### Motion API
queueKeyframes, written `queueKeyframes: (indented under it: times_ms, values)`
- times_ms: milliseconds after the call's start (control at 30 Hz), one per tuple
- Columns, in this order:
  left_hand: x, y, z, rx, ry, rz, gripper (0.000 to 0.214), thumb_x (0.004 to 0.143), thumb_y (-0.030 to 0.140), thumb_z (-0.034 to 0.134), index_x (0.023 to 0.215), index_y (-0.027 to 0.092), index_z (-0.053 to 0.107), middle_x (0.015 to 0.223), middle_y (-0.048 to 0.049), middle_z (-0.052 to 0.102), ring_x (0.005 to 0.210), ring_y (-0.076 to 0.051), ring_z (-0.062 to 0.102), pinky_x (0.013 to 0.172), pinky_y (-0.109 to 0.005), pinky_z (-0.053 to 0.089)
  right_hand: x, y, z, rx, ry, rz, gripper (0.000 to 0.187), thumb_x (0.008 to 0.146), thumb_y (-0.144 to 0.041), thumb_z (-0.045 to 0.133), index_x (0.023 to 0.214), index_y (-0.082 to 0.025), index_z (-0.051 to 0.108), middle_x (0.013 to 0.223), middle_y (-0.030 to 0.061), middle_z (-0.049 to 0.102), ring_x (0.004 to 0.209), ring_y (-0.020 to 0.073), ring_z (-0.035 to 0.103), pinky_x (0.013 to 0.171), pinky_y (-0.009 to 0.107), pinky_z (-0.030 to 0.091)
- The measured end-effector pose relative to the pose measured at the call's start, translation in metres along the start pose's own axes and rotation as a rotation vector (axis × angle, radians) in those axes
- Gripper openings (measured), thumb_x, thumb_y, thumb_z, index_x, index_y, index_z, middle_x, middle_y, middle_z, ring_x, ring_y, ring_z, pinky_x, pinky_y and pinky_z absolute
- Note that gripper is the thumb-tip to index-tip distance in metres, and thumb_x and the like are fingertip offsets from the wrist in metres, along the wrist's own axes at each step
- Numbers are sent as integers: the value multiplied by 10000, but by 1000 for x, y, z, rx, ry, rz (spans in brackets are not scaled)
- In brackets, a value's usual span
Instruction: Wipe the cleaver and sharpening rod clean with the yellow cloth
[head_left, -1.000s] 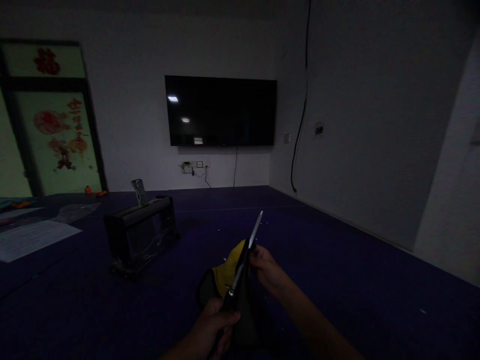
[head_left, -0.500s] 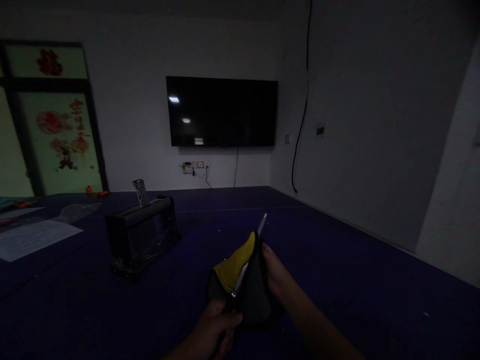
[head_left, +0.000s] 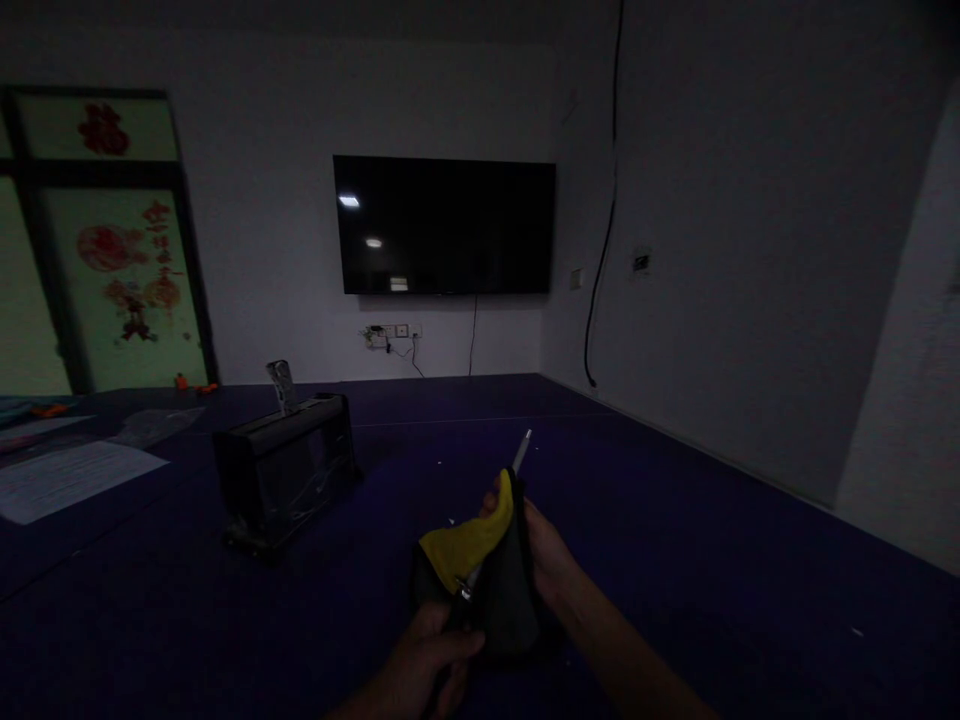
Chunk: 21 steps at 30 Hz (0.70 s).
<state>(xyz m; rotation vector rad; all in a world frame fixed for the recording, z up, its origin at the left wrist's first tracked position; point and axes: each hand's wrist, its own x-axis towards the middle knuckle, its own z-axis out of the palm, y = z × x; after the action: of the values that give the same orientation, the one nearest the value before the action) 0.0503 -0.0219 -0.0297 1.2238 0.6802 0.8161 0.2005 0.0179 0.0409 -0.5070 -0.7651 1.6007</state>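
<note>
My left hand (head_left: 442, 645) is closed round the black handle of a knife (head_left: 523, 452), whose long narrow silver blade slants up and away to the right. A metal fitting shows where blade meets handle. A cloth (head_left: 469, 550), yellow on one face and dark grey on the other, is folded about the blade and hides most of it; only the tip and a short stretch near the handle show. My right hand (head_left: 547, 550) grips the cloth from the right near the tip, its fingertips showing over the yellow side.
Left of my hands, a dark box-like stand (head_left: 289, 465) with a silver piece (head_left: 281, 385) sticking up rests on the dark blue surface (head_left: 675, 520). Papers (head_left: 75, 480) and clear plastic (head_left: 157, 425) lie farther left. A television (head_left: 448, 225) hangs on the wall.
My right hand's fingers have come round over the yellow side, and the cloth has closed more about the blade. My left hand has stayed nearly still.
</note>
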Motion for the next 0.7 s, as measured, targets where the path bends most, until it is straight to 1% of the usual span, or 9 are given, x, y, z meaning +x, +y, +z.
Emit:
queueKeyframes:
  times_ms: [100, 233, 433, 567, 700]
  values:
    - [0, 0, 1, -23, -11, -5, 512, 561, 575, 647, 359, 179, 393, 238, 47, 329, 193, -49, 251, 273, -196, 120, -2, 2, 1, 9, 36, 42, 252, 645, -384, 734, 706, -159, 636, 620, -9, 650, 565, 130, 599, 601, 250, 474]
    - [-1, 1, 3, -37, 19, 7, 505, 560, 567, 643, 358, 181, 388, 236, 50, 323, 187, -47, 237, 269, -194, 121, -3, 4, 1, 12, 28, 73, 243, 648, -382, 724, 695, -158, 640, 620, -9, 651, 572, 131, 602, 613, 252, 475]
    - [-1, 4, 3, 106, 12, 11, 535, 581, 612, 602, 343, 177, 400, 238, 41, 325, 198, -51, 256, 271, -200, 114, 1, 6, -3, 39, 49, 70, 230, 644, -380, 719, 709, -174, 638, 627, -13, 655, 576, 138, 609, 624, 258, 480]
    - [-2, 6, 2, 183, 24, 20, 519, 590, 638, 595, 422, 171, 441, 249, 60, 330, 205, -42, 232, 274, -201, 97, 2, 3, -5, 38, 53, 64, 243, 583, -357, 757, 680, -172, 634, 608, -21, 650, 554, 133, 600, 607, 252, 478]
    - [-3, 6, 4, 197, 49, 6, 532, 562, 686, 589, 498, 173, 463, 262, 77, 333, 208, -44, 226, 268, -199, 100, 2, -1, -6, 9, 52, 35, 276, 543, -365, 780, 675, -166, 642, 606, -21, 654, 550, 131, 597, 607, 253, 478]
